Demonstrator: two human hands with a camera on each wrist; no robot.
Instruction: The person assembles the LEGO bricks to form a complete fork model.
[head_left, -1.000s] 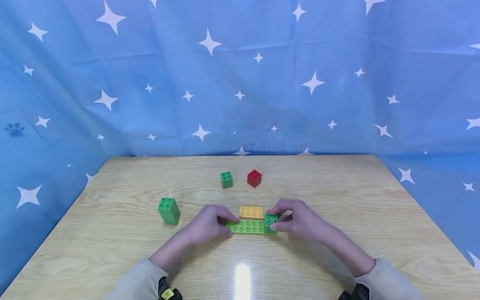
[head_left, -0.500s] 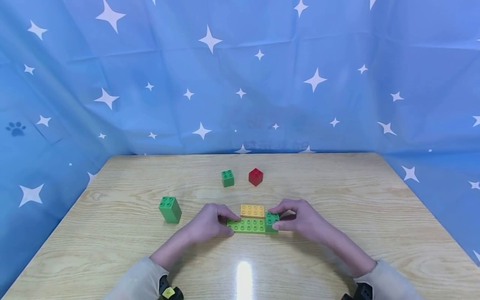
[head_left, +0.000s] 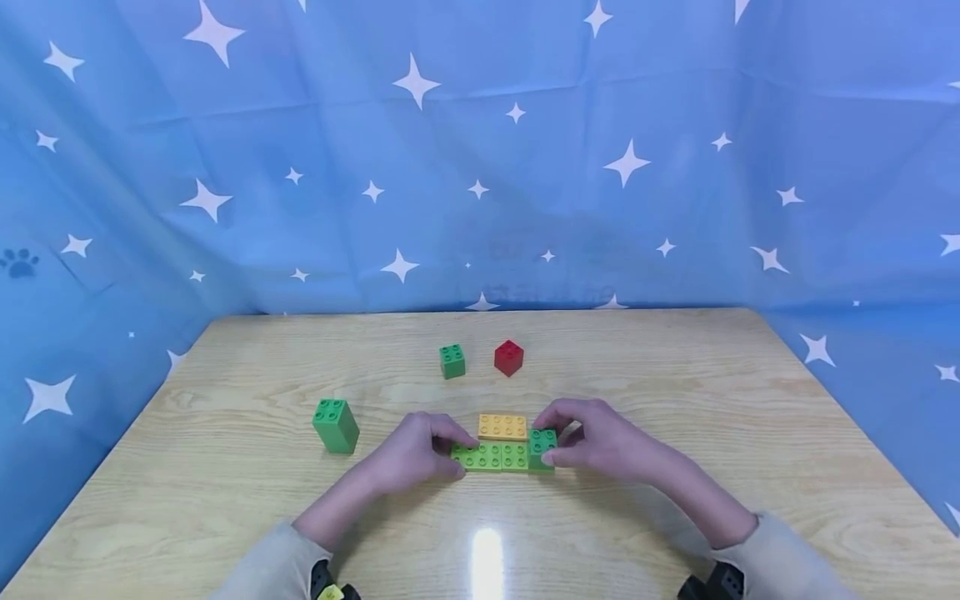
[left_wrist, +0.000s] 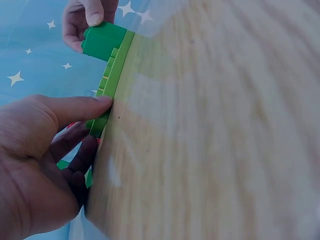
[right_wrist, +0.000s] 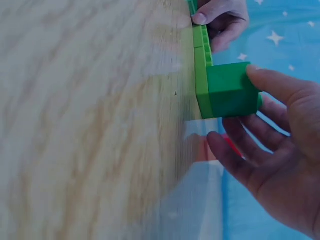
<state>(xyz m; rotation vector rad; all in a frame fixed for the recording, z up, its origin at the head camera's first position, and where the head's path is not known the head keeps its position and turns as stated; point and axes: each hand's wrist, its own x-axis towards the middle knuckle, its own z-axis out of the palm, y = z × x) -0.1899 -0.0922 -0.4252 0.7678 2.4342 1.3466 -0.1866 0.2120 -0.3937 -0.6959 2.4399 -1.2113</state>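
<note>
Two light green flat toy bricks (head_left: 489, 457) lie end to end on the table. My left hand (head_left: 417, 451) pinches the left end of this row between thumb and fingers. A dark green block (head_left: 542, 451) sits on the row's right end, seated flush as far as the right wrist view shows. My right hand (head_left: 596, 443) holds that green block (right_wrist: 232, 90), its thumb on the near top edge and a finger behind. Directly behind the row lies a yellow flat brick (head_left: 502, 427).
A tall green block (head_left: 336, 427) stands to the left of my left hand. Farther back are a small green block (head_left: 452, 362) and a red block (head_left: 508, 358). A blue star-patterned curtain (head_left: 480, 150) hangs beyond the wooden table (head_left: 675, 375).
The view shifts slightly with the head. Both hands keep their grips, and the bricks show no clear movement on the table.
</note>
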